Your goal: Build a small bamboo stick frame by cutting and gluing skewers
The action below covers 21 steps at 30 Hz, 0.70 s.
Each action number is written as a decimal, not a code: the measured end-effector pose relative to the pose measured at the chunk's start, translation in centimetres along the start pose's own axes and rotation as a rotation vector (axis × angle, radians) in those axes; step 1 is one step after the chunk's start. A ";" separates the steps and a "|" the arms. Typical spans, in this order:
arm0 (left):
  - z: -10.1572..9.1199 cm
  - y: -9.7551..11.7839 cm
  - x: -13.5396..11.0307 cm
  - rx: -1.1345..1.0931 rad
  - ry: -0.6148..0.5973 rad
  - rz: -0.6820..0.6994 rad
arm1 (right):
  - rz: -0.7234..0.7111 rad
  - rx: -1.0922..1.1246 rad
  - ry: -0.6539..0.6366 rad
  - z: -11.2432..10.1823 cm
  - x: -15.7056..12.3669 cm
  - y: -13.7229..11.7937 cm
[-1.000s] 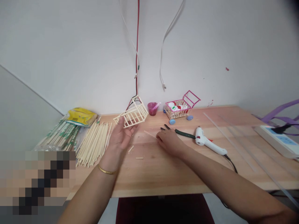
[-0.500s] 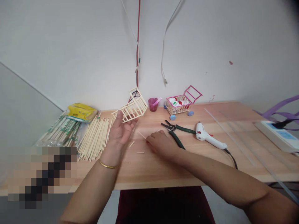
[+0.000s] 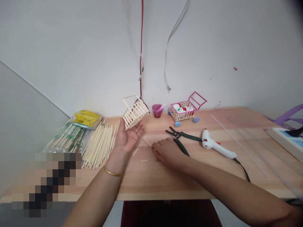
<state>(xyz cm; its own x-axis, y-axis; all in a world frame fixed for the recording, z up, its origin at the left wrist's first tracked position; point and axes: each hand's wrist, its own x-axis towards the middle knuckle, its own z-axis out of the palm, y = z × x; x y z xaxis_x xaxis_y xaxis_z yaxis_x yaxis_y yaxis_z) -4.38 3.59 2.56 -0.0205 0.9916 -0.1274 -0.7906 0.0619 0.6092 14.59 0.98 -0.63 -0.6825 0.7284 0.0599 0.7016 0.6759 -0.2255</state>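
Note:
My left hand (image 3: pixel 129 138) holds up a small cart frame (image 3: pixel 136 114) of pale wooden sticks, tilted, with the thumb against one side and the fingers beneath it. Its slatted sides and raised handle loop show. Low over the tabletop, my right hand (image 3: pixel 169 153) is closed on a thin wooden stick (image 3: pixel 147 142), whose end pokes out past the fingertips. Between the hands lie short cut stick pieces (image 3: pixel 144 161). Just beyond my right hand rest wire strippers (image 3: pixel 176 135) with dark green handles, jaws parted.
A white glue gun (image 3: pixel 219 149) lies at right, near clear rods (image 3: pixel 239 145) and a power strip (image 3: pixel 284 142). Behind stand a pink-trimmed cart (image 3: pixel 183 118) holding bottle caps, blue discs (image 3: pixel 177 124) and a purple cup (image 3: pixel 156 111). Loose sticks (image 3: pixel 99 146) and a yellow packet (image 3: pixel 87 119) are at left.
My left hand has turned the cart frame, so its handle loop now points to the upper left. My right hand stays closed on the stick. The whole view has shifted slightly.

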 end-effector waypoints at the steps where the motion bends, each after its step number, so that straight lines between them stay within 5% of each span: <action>1: 0.0 -0.1 0.0 -0.009 -0.005 -0.013 | 0.012 0.038 0.016 -0.2 0.0 0.3; 7: 0.5 -1.8 -0.7 -0.043 -0.050 -0.149 | 0.137 0.650 0.268 -0.5 0.7 1.7; 11: 0.9 -3.2 -1.6 -0.062 -0.161 -0.277 | 0.027 1.191 0.102 0.1 1.0 1.0; 16: 0.9 -2.9 -1.7 -0.076 -0.174 -0.258 | 0.160 1.293 -0.074 -0.3 0.4 1.5; 21: 0.5 -2.3 -0.9 -0.100 -0.069 -0.218 | 0.275 1.288 0.331 -2.2 0.1 3.2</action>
<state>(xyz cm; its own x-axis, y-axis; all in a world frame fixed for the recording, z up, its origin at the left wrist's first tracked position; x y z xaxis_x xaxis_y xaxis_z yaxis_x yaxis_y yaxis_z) -2.21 2.62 1.67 0.1959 0.9617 -0.1917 -0.8286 0.2669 0.4921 17.22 3.50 0.81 -0.3439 0.9374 0.0542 -0.0062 0.0554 -0.9984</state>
